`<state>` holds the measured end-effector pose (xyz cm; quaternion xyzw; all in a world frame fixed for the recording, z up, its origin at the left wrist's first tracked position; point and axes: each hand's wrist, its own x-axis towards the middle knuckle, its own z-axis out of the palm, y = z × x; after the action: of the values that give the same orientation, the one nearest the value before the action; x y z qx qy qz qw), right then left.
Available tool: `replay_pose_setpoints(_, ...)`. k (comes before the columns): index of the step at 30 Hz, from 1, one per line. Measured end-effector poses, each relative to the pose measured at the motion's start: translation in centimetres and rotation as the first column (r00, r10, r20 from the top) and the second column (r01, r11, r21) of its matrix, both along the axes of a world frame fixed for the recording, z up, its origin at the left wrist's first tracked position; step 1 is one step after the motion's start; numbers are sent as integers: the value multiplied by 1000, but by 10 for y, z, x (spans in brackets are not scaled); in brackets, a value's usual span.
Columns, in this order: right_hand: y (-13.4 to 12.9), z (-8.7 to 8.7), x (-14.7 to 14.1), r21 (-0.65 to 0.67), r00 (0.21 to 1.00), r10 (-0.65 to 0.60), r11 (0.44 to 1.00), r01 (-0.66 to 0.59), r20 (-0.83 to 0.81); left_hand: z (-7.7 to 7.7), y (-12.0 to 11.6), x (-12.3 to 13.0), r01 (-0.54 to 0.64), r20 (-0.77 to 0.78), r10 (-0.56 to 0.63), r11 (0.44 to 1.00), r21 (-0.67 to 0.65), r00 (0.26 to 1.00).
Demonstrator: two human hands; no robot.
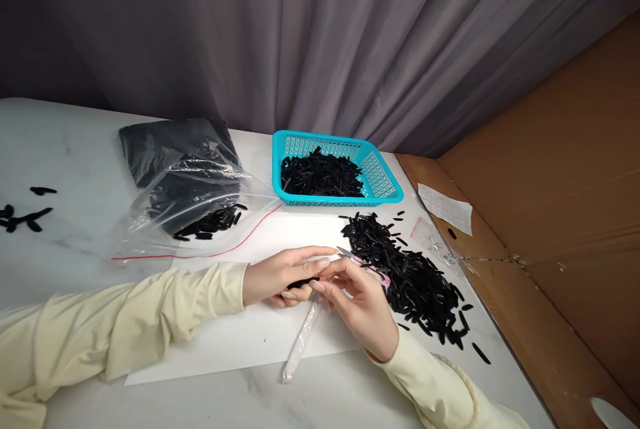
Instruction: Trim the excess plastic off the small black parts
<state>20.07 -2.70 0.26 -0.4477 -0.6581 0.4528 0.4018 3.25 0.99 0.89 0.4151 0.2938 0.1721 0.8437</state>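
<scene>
My left hand is closed around a black piece, slim and dark, above the white sheet. Against it, the fingertips of my right hand are pinched at the same piece's right end. Below the fingers a narrow clear plastic sleeve slants over the sheet. Pink-handled scissors lie just beyond my right hand, partly under a loose pile of black pieces.
A blue basket of black pieces stands at the back. Left of it lies a zip bag with black contents. More loose pieces are at the far left. A paper slip and thin wires lie right.
</scene>
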Motion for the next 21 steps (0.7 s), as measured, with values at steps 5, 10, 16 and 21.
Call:
replay_pose_setpoints(5, -11, -8, 6, 70, 991, -91, 993, 98, -102, 2, 0, -2, 41, -2, -41, 999, 8, 999)
replay_pose_setpoints(10, -10, -8, 7, 59, 990, -63, 996, 71, -125, 4, 1, -4, 38, 10, -37, 999, -35, 999)
replay_pose_setpoints(16, -10, -8, 8, -6, 994, -4, 1000, 3, -110, 6, 2, -5, 17, -9, -18, 997, -75, 1000)
replay_pose_setpoints(21, -10, -8, 8, -29, 994, 18, 999, -21, -107, 10, 2, -4, 0, -43, -3, 996, -84, 999)
